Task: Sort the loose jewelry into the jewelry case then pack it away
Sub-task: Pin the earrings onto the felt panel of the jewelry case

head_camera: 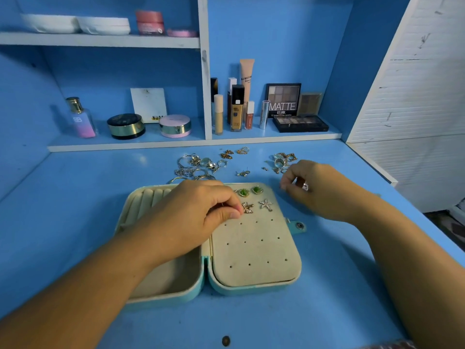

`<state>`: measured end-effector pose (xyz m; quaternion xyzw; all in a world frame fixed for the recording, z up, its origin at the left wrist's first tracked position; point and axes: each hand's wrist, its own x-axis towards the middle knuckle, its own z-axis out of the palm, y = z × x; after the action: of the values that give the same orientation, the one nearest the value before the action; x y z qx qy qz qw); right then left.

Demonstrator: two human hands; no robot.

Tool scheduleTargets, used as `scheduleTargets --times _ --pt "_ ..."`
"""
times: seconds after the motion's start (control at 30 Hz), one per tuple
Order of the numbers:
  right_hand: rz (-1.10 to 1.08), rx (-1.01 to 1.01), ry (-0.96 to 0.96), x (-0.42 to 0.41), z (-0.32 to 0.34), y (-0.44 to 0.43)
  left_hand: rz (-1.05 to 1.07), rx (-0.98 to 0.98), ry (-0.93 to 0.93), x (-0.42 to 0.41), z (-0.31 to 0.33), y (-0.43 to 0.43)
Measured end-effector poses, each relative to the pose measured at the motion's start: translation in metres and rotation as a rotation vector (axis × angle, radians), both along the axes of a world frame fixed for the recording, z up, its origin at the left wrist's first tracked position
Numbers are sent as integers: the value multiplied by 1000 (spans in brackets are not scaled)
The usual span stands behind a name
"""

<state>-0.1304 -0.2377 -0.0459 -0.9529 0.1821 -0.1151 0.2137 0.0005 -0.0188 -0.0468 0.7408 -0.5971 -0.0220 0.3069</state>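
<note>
An open teal jewelry case [254, 289] lies on the blue desk, with a beige holed earring panel [254, 248] on its right half. Two green earrings [250, 191] and a starfish earring [266, 204] sit in the panel's top rows. My left hand [198, 212] pinches a gold butterfly earring [247, 207] at the panel. Off the case's right edge, my right hand [309, 185] hovers over the desk with its fingers curled round a small sparkly piece [305, 186]. Loose rings and earrings [198, 166] lie behind the case, with another small pile [283, 161] at the right.
A low shelf [176, 143] behind the desk carries a perfume bottle [80, 118], compacts [125, 125], foundation bottles [237, 108] and eyeshadow palettes [300, 123]. A white panel [412, 71] bounds the right side. The case's snap tab [299, 225] sticks out to the right.
</note>
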Motion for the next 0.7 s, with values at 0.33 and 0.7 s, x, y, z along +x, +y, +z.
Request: scheduleTargets --times 0.33,0.7 --pt "39 11 -94 1 4 0 62 11 -9 -2 3 3" --pt "45 225 -47 4 3 21 94 42 -28 -12 9 1"
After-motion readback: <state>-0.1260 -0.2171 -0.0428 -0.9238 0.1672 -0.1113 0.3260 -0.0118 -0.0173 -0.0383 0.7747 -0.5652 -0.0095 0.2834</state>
